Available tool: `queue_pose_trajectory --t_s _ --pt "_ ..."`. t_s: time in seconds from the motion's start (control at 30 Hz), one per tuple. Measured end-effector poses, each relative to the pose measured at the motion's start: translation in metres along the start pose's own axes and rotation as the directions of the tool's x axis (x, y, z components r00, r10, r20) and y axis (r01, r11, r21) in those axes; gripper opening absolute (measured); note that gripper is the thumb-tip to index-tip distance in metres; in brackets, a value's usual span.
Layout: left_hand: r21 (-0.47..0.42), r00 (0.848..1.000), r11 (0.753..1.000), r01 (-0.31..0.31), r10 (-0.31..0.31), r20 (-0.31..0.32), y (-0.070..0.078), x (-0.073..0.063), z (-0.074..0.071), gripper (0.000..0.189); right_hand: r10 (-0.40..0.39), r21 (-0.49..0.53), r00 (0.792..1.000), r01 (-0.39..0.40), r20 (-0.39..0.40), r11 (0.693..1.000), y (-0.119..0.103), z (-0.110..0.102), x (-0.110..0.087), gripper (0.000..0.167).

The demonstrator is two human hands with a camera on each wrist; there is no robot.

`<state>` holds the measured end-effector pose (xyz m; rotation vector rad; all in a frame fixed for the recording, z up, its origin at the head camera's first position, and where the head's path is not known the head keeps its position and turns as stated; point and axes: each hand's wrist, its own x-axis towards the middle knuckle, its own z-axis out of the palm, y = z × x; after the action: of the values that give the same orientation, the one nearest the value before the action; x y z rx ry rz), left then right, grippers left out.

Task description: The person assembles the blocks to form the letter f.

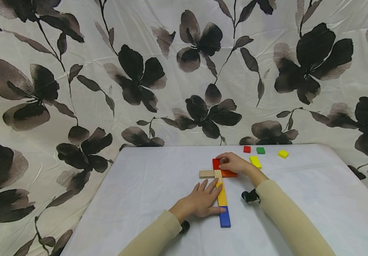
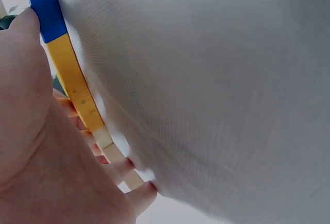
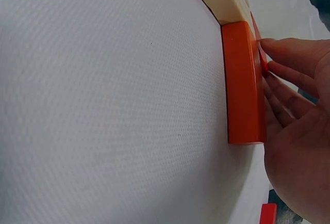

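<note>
Flat blocks form a cross on the white table. Its lower arm is a blue block [image 1: 225, 220] and a yellow-orange block [image 1: 222, 198], topped by a pale wooden block [image 1: 217, 174]. Leftward lies a tan wooden block [image 1: 206, 174]; rightward, an orange block [image 3: 243, 84]. My left hand [image 1: 198, 202] lies with spread fingers over the column, thumb touching the blue block, a finger on the yellow-orange one. At the top, my right hand [image 1: 235, 163] pinches a red block [image 1: 215, 163] between thumb and fingers; part of that block is hidden.
Beyond the right hand lie a small red block [image 1: 247, 149], a green block [image 1: 260, 150], a small yellow block [image 1: 283, 154] and a larger yellow block [image 1: 255, 161]. A flower-patterned cloth [image 1: 171, 78] hangs behind the table's far edge.
</note>
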<state>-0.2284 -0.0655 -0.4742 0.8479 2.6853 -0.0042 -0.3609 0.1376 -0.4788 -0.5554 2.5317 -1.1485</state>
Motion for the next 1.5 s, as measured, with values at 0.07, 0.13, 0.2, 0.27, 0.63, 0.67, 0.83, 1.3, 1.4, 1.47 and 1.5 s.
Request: queue_pose_trajectory --t_s 0.07,0.13,0.2,0.27,0.63,0.67,0.83,1.3,1.4,1.47,1.5 --pt "0.003 1.000 1.000 0.000 0.000 -0.003 0.000 -0.001 0.000 0.092 0.000 0.000 1.000 0.000 0.003 1.000 -0.001 -0.001 0.000 0.047" --pt "0.005 1.000 1.000 0.000 0.000 -0.005 0.000 -0.001 0.000 0.092 0.000 -0.001 1.000 0.000 0.004 1.000 -0.001 -0.001 0.000 0.046" --pt "0.006 1.000 1.000 0.001 -0.001 -0.006 0.000 -0.001 0.000 0.092 0.001 -0.005 1.000 -0.001 0.005 1.000 -0.001 0.000 0.000 0.046" --pt "0.006 1.000 1.000 0.002 -0.002 -0.005 0.000 -0.002 0.000 0.092 -0.001 -0.006 1.000 0.001 0.006 1.000 0.000 0.000 0.000 0.046" --pt "0.001 1.000 1.000 0.001 -0.001 -0.002 -0.001 -0.002 0.001 0.092 -0.029 -0.002 0.999 0.029 -0.022 1.000 0.001 0.002 -0.002 0.046" --pt "-0.001 1.000 1.000 0.002 -0.002 -0.001 -0.001 -0.002 0.001 0.093 -0.034 -0.005 0.999 0.034 -0.024 0.999 0.000 0.002 -0.003 0.047" --pt "-0.005 1.000 1.000 0.003 -0.003 0.003 -0.001 -0.002 0.001 0.092 -0.068 -0.019 0.997 0.067 -0.033 0.998 -0.003 0.001 -0.009 0.051" --pt "-0.016 1.000 1.000 -0.003 0.003 0.010 -0.002 -0.003 0.001 0.093 -0.126 -0.121 0.991 0.119 -0.050 0.986 -0.006 -0.013 -0.036 0.050" --pt "-0.017 1.000 1.000 -0.008 0.008 0.006 -0.002 -0.003 0.000 0.093 -0.131 -0.134 0.990 0.124 -0.049 0.983 -0.005 -0.017 -0.043 0.049" --pt "-0.016 1.000 1.000 -0.011 0.011 0.003 -0.002 -0.004 0.000 0.093 -0.140 -0.145 0.989 0.131 -0.052 0.981 -0.005 -0.019 -0.048 0.049" --pt "-0.015 1.000 1.000 -0.012 0.012 0.003 -0.001 -0.004 -0.001 0.093 -0.145 -0.149 0.988 0.136 -0.051 0.980 -0.005 -0.020 -0.051 0.048"
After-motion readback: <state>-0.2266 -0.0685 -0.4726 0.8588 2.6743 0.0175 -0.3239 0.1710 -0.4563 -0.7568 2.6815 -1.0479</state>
